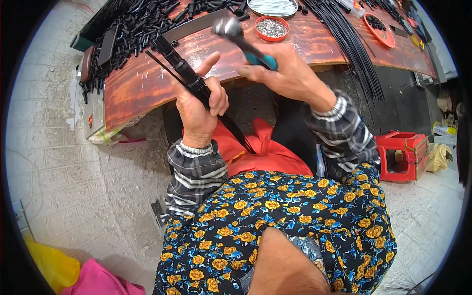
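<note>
My left hand [195,110] is closed round a slim bundle of black ribs [184,70], which looks like a folded umbrella frame. Its thick, jointed end points up and away over the table's edge, and its thin ends reach down to the red cloth [282,156] on my lap. One thin rod sticks out along its left side. In my right hand [290,73] is a hammer [231,30] with a teal and black handle, its metal head blurred by motion. The hammer is raised to the right of the bundle's upper end, apart from it.
On the reddish wooden table [142,96] lie piled black tubular parts [142,29], a flat metal bar [196,25] and a red dish [257,33] of small metal pieces. Long black rods [361,64] overhang the edge at right, near an orange plate [388,40]. A red stool [388,169] stands on the floor.
</note>
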Demonstrator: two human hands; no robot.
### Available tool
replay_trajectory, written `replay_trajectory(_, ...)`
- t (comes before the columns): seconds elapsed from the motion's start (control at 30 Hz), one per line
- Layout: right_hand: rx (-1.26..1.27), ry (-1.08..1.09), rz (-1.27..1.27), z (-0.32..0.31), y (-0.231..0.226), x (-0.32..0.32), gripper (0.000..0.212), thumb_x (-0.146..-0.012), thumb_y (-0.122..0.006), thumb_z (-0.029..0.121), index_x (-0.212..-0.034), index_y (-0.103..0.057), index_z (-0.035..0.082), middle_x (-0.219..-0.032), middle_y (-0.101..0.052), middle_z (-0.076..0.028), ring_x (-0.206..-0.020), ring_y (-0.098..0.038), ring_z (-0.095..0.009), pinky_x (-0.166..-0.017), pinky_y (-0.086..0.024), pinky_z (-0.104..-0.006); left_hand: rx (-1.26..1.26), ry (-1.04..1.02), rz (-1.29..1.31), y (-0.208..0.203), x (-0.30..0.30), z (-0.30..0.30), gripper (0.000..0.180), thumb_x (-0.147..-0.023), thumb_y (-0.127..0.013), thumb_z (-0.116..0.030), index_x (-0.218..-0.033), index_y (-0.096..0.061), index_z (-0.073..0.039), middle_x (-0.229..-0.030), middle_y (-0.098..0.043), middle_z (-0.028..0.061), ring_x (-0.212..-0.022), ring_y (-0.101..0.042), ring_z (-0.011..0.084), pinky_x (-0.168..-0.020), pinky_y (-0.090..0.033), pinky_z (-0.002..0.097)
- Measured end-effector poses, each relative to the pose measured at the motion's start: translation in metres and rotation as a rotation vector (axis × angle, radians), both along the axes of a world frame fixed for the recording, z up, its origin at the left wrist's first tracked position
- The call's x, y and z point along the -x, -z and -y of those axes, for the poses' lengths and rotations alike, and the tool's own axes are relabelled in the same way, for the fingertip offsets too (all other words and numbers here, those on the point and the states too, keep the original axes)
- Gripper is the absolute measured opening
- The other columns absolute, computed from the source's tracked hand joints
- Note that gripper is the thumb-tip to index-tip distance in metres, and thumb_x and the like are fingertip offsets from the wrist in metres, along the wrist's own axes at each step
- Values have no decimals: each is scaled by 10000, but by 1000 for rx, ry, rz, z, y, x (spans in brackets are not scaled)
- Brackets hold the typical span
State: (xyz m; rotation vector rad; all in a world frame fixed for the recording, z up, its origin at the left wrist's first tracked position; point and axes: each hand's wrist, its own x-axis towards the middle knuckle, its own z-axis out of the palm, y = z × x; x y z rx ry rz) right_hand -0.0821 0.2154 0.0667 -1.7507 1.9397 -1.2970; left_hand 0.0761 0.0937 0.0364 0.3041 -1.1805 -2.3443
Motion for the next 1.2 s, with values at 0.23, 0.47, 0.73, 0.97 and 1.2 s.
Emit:
replay_trajectory(0.23,-190,107,-443,-19,5,0,188,-787,-677,192,-882,-583,59,-669,-583,-162,-666,-580,-377,-576,-432,-448,-12,21,10,2,-6,3,947,-849,-208,-758,-1233,-504,55,-450,-333,-24,-352,-281,88,-350,-263,241)
replay_trajectory(0.47,-227,63,-561,-10,-2,0,278,-787,-635,123,-1049,-546,96,-817,-603,-151,-809,-599,-343,-636,-465,-442,-13,21,31,-1,-6,3,909,-876,-219,-730,-1225,-510,57,-451,-329,-25,-349,-283,82,-353,-268,239)
replay_trajectory(0.73,-149,170,-706,-9,-2,-7,395,-779,-635,101,-1150,-505,73,-968,-526,-144,-897,-543,-329,-698,-487,-412,-28,22,20,0,-5,2,894,-881,-220,-726,-1228,-512,44,-447,-336,-27,-340,-281,80,-353,-268,236)
replay_trajectory(0.97,-91,208,-864,-9,-11,-5,265,-766,-657,142,-985,-532,58,-857,-558,-110,-824,-581,-280,-628,-495,-378,-46,18,-2,-3,-6,-1,825,-916,-203,-671,-1223,-508,32,-437,-305,-20,-331,-249,83,-339,-249,243)
replay_trajectory(1.2,-244,309,-786,-11,-11,-23,228,-736,-673,140,-890,-528,55,-786,-572,-96,-768,-603,-277,-574,-489,-390,-19,-23,54,-5,-4,0,848,-909,-210,-683,-1208,-512,50,-446,-313,-24,-329,-250,86,-348,-261,248)
